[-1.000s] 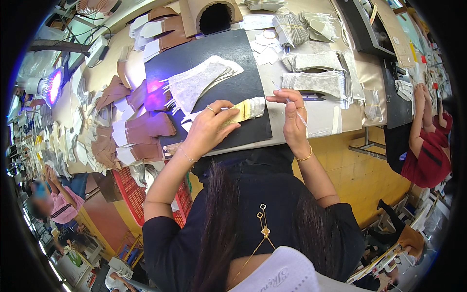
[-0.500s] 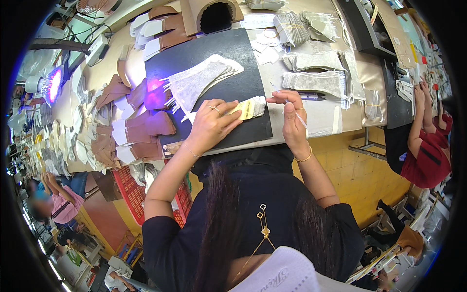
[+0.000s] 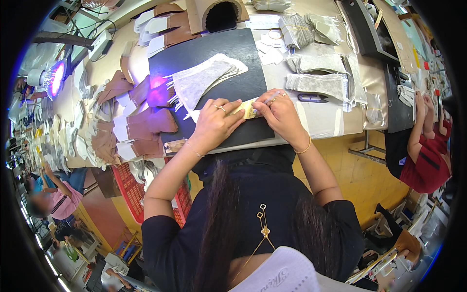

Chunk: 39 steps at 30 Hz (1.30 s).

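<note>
On the black mat (image 3: 206, 44): small yellow-and-white piece (image 3: 249, 109), lengthwise left to right; left end beneath flattened left hand (image 3: 217, 121), cannot tell if gripped; slim pale tool (image 3: 273, 97) pinched in right hand (image 3: 283, 117) at right end.

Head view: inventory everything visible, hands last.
table: one, beige, centre
mat: one, black, on table
cut pieces: several, grey, on mat
strip: one visible, yellow, on mat
tool: one, pale, over strip
brown pieces: many, brown, left of mat
stacks: several, grey, right of mat
snips: one, dark, below stacks
box: one, brown, beyond mat
lamp: one, purple, far left
basket: one, red, below table
coworkers: two clearest, pink and red, edges
left hand: one, gold rings, on strip
right hand: one, gold bracelet, holding tool
</note>
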### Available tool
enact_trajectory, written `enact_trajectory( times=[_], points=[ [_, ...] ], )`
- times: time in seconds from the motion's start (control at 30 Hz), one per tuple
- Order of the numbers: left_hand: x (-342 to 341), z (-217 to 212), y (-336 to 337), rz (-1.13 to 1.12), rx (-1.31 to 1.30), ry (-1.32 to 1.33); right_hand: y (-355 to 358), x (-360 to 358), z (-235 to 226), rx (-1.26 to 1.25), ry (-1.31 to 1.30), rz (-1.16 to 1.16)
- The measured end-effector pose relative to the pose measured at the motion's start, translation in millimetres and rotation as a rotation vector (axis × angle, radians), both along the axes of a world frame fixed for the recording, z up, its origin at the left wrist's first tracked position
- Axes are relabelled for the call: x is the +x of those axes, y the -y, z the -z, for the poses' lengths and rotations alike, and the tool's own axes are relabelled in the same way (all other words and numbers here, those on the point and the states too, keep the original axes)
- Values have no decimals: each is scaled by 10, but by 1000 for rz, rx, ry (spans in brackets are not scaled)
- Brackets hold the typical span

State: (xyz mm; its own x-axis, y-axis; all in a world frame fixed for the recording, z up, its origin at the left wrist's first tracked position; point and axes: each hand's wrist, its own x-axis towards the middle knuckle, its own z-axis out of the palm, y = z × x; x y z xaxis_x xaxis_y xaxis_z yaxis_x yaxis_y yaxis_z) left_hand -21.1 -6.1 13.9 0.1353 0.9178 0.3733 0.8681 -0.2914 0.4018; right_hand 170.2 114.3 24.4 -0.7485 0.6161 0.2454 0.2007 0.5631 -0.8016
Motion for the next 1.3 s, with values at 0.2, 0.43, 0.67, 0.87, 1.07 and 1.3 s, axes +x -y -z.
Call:
enact_trajectory(
  times=[0.2,0.43,0.67,0.87,1.07,1.3],
  points=[
    [13,2,-1,0,7,-8,-10,-121,76,200,-29,-31],
    [-53,20,-6,18,-20,81,-189,-72,-31,244,-87,179],
    [-111,74,0,-21,-61,350,15,79,45,-107,-243,245],
    [-128,64,39,-42,-82,527,230,63,217,-97,-269,151],
    [-240,-322,92,-107,56,384,240,34,343,245,-194,121],
    [-726,-988,115,-356,326,54,260,48,378,319,-179,97]
  ],
)
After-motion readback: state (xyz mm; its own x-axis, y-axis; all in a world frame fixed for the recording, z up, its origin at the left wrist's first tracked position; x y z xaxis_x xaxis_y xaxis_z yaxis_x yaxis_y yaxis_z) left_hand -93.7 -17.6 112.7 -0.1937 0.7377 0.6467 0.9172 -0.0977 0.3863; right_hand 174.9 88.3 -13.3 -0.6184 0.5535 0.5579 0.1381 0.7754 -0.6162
